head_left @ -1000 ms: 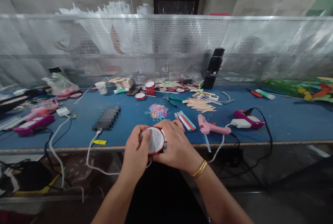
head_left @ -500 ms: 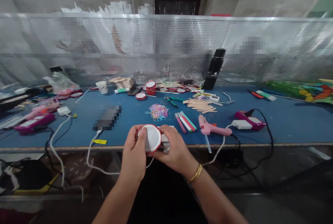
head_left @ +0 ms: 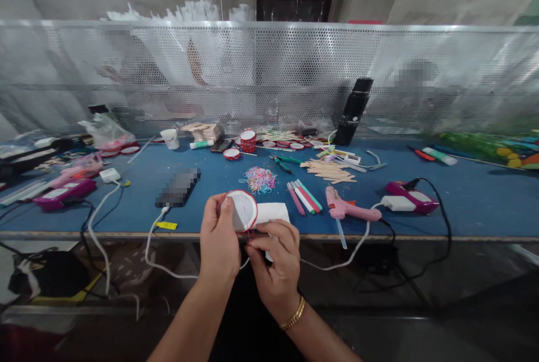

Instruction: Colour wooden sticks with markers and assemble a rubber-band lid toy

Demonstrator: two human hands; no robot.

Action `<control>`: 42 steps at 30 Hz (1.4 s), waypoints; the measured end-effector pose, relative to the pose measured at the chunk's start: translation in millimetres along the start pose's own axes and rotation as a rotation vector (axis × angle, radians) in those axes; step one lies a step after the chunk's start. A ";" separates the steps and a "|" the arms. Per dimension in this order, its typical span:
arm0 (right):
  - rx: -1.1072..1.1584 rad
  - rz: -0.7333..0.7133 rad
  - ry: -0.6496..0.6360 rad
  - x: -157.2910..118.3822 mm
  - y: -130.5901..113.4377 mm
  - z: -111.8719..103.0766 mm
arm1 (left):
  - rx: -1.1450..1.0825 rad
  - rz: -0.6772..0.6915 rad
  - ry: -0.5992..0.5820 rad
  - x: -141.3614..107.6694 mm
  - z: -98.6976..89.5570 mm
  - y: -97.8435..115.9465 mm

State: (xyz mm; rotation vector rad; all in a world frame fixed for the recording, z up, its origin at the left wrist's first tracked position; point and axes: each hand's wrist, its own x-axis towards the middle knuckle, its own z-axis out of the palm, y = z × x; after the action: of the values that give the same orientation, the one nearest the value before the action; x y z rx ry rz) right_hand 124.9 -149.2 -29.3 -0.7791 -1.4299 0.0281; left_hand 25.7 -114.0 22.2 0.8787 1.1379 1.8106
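Note:
My left hand [head_left: 221, 238] grips a round red-rimmed lid [head_left: 242, 210], its thumb lying over the white face. A thin red rubber band [head_left: 246, 223] runs across that face and down past the rim. Below the rim, the fingertips of my right hand [head_left: 275, 255] are pinched on the band's lower end. Behind the right fingers, at the table edge, is a piece of white paper [head_left: 273, 212]; its lower part is hidden by the hand. A pile of colourful small rubber bands [head_left: 259, 180] lies just beyond the lid.
Markers [head_left: 304, 198], a pink glue gun [head_left: 351, 210] and wooden sticks [head_left: 328, 170] lie to the right. Green-handled pliers [head_left: 284, 163] and stacked red lids [head_left: 248, 141] are farther back. A phone [head_left: 177, 188] with a white cable sits left. A perforated metal screen [head_left: 236, 81] stands behind.
My right hand has left the lid's right side and dropped below it, drawing the red band down. The lid has tilted and shifted slightly up. The white paper shows more.

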 end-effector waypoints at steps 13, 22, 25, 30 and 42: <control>-0.029 0.048 0.005 -8.9 -1.2 0.1 | -0.019 0.003 0.029 -3.6 7.2 5.6; -0.002 0.000 -0.029 -11.7 4.3 -4.1 | 0.055 0.018 0.015 3.1 1.6 0.6; -0.081 0.019 0.011 -0.5 11.8 -8.0 | 0.084 0.019 -0.031 4.0 -0.5 -3.8; -0.159 -0.013 -0.128 14.3 25.2 -10.0 | 0.121 0.049 -0.043 -0.7 -1.8 -5.6; -0.090 -0.012 -0.212 21.1 29.7 -31.8 | 0.310 0.145 -0.609 8.1 -29.5 13.0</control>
State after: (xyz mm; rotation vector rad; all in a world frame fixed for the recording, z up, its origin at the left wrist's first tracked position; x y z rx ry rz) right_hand 169.7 -131.6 -23.9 -0.8610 -1.6456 0.0389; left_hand -6.6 -121.1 24.9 1.5966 0.9749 1.3354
